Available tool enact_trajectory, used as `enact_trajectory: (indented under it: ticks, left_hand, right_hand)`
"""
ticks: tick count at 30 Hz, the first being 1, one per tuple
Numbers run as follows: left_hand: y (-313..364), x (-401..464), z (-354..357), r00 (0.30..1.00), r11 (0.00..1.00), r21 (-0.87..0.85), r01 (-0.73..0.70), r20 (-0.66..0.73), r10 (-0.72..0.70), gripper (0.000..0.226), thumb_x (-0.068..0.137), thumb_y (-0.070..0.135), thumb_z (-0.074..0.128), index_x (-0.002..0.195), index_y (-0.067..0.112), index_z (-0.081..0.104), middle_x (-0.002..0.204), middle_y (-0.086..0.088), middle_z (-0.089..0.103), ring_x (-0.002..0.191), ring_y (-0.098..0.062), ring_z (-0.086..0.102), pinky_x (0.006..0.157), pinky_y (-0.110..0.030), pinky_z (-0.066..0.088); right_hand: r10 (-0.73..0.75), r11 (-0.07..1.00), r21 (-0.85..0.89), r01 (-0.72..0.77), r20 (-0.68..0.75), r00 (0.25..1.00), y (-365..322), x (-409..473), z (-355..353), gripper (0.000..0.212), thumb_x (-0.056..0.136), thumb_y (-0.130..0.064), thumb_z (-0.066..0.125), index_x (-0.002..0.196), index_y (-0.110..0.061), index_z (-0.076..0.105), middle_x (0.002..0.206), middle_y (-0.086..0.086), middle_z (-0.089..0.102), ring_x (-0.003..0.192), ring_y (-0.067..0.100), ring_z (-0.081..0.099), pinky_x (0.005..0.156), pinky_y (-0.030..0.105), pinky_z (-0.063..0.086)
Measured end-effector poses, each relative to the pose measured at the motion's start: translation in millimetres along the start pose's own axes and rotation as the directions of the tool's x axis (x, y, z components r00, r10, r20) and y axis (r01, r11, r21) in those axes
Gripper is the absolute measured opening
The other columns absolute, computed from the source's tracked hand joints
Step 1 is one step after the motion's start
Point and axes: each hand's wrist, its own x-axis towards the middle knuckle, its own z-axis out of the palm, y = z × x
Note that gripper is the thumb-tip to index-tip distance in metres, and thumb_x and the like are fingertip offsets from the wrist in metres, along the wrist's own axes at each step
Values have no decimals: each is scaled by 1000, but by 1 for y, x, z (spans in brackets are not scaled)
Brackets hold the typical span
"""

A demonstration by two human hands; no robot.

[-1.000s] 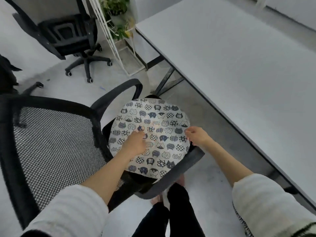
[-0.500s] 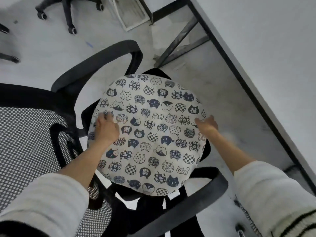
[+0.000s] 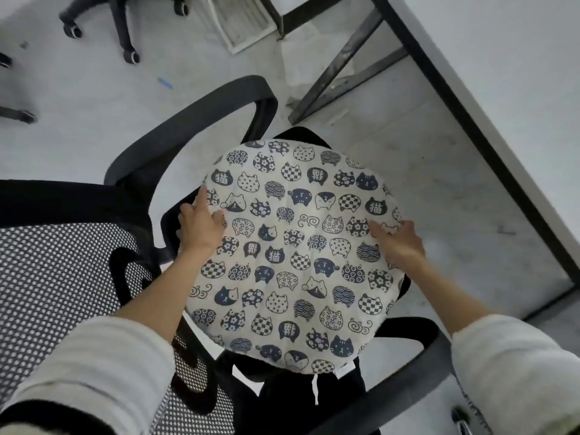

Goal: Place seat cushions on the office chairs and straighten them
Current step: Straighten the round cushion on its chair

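Desk with a pale grey top (image 3: pixel 518 73) and black metal frame fills the upper right, well beyond the person's right fingertips. Black office chair with a mesh backrest (image 3: pixel 56 277) sits directly below the viewer; its two curved black plastic armrests arc past either hand, one (image 3: pixel 194 120) beyond the left fingers, the other (image 3: pixel 392 381) nearer the body than the right wrist. Round cream fabric seat cushion printed with navy cat faces (image 3: pixel 298 255) lies flat on the chair seat, covering nearly all of it; black seat edge shows only at the far rim and at the near edge.

Left hand (image 3: pixel 201 224) rests on the cushion's edge on the backrest side, fingers straight and spread, fingertips reaching over the rim; nothing is gripped. Right hand (image 3: pixel 398 240) rests on the opposite part of the cushion, just inside the rim toward the desk, fingers extended flat on the fabric, pressing rather than pinching. Both forearms are bare below pale ribbed sleeves (image 3: pixel 94 372).

Castor base of a second black chair (image 3: pixel 122 36) stands on the grey floor, well beyond the left fingertips. Small blue mark (image 3: pixel 165 83) lies on the floor between that base and the far armrest.
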Motion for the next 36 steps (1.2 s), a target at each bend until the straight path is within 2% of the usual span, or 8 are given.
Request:
enact_trajectory:
  ticks: [3,6,9,15,19,25,30,36]
  left_hand:
    - [19,-10,-17,987,989,32,-148,-56,149,60,94,17,48,147,19,20,126,-22,37,117,-39,41,99,-58,37]
    - [49,-17,-35,964,955,180,-237,-77,253,60,93,11,46,147,19,20,128,-19,36,117,-35,38,98,-53,35]
    - [76,-16,-49,941,905,298,-305,-55,335,66,90,5,48,147,24,20,129,-18,36,120,-35,36,97,-53,34]
    - [77,-14,-29,921,818,442,-368,52,387,70,88,4,49,147,26,18,129,-16,39,118,-34,38,97,-49,36]
    - [67,-6,-17,909,803,465,-373,10,417,69,88,6,50,147,26,20,126,-17,41,116,-34,40,96,-48,36]
    - [65,19,-14,920,851,375,-368,14,391,63,91,12,51,145,27,25,127,-20,41,117,-36,39,97,-53,35]
    - [58,33,-6,921,876,308,-371,5,388,60,93,10,47,146,25,26,135,-23,36,124,-38,35,106,-53,27]
    - [30,9,26,914,858,319,-403,184,361,62,97,41,37,149,30,6,157,-12,-12,144,-35,-12,109,-66,5]
  right_hand:
    - [18,1000,-8,-18,35,999,-6,-20,-6,79,80,-61,57,129,-3,35,122,14,58,110,35,58,92,44,52]
    - [12,999,-33,-10,69,998,-5,-51,-6,49,90,-49,53,108,-4,55,84,7,64,74,22,63,67,33,56]
    - [101,994,25,-104,94,990,9,-71,-3,46,85,-45,60,104,-4,57,99,12,64,95,31,65,86,43,55]
    - [194,981,-30,-192,224,955,31,-83,14,38,88,-32,57,111,-2,55,113,16,61,103,34,62,83,44,57]
    - [226,969,-151,-195,228,947,31,-75,18,21,93,-22,48,99,-1,48,102,17,54,101,37,62,82,44,57]
    - [247,962,-169,-216,191,950,38,-57,19,30,92,-25,53,109,0,53,103,14,56,91,31,63,75,38,58]
    - [326,934,81,-347,198,925,41,-44,24,56,76,-30,64,123,-3,48,117,15,60,105,35,60,83,47,56]
    - [15,995,-92,-25,-104,994,21,-41,25,67,90,-41,50,142,-14,19,141,18,34,131,38,34,106,52,35]
